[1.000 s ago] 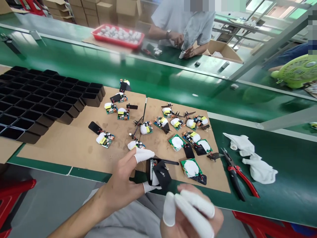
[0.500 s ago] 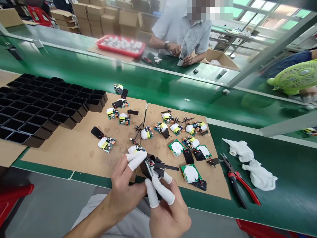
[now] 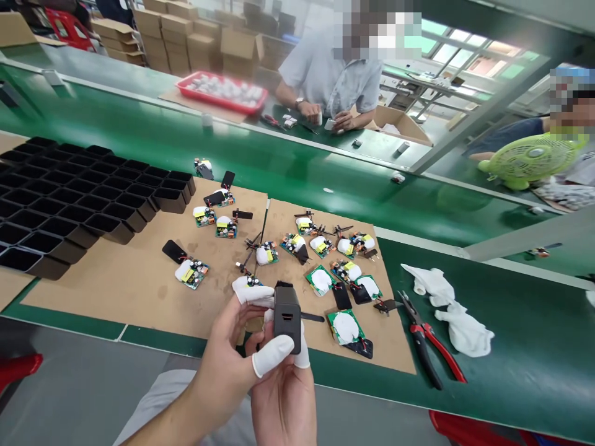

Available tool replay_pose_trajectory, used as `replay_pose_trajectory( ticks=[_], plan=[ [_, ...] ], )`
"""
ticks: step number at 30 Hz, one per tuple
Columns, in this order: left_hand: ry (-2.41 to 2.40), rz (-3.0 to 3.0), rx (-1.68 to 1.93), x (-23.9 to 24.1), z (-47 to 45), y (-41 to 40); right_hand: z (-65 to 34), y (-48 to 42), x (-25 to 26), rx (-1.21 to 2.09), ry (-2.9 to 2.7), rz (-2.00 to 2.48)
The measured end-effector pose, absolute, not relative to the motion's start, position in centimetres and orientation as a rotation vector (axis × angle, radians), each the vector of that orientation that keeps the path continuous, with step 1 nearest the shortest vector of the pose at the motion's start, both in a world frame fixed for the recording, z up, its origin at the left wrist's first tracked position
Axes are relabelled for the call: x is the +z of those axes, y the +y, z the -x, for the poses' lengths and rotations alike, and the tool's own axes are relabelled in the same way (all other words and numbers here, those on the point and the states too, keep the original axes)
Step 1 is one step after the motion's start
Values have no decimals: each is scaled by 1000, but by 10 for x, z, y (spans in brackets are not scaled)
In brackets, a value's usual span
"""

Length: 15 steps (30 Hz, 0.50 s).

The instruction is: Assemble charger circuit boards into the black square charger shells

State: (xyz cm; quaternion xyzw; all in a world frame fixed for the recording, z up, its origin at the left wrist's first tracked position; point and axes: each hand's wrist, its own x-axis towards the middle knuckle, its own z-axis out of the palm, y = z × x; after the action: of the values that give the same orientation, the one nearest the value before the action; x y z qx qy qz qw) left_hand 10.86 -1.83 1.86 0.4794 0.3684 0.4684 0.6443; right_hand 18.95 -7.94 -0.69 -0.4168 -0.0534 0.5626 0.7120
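The black housing was up off the bench, held upright between both hands just over the near edge of the cardboard sheet. The left hand gripped it from the side and the right hand pinched it from below, white finger cots pressed against the shell. A slot showed on its face, but what sat inside could not be seen.

By the look of it, this was one unit in hand with plenty left to do. Around a dozen loose circuit boards lay scattered across the cardboard, and rows of empty black shells stood at the left. Red-handled pliers and white gloves lay to the right on the green mat. Beyond the green conveyor, a co-worker worked beside a red tray.
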Motion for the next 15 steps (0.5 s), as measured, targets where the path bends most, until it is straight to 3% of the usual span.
replay_pose_trajectory(
  ticks=[9, 15],
  plan=[
    [766, -852, 1078, 25, -107, -14, -200, -82, 2, 1095, -287, 1142],
    [821, -885, 1119, 38, -88, -11, -285, -82, 10, 107, -1511, 1738]
  ],
)
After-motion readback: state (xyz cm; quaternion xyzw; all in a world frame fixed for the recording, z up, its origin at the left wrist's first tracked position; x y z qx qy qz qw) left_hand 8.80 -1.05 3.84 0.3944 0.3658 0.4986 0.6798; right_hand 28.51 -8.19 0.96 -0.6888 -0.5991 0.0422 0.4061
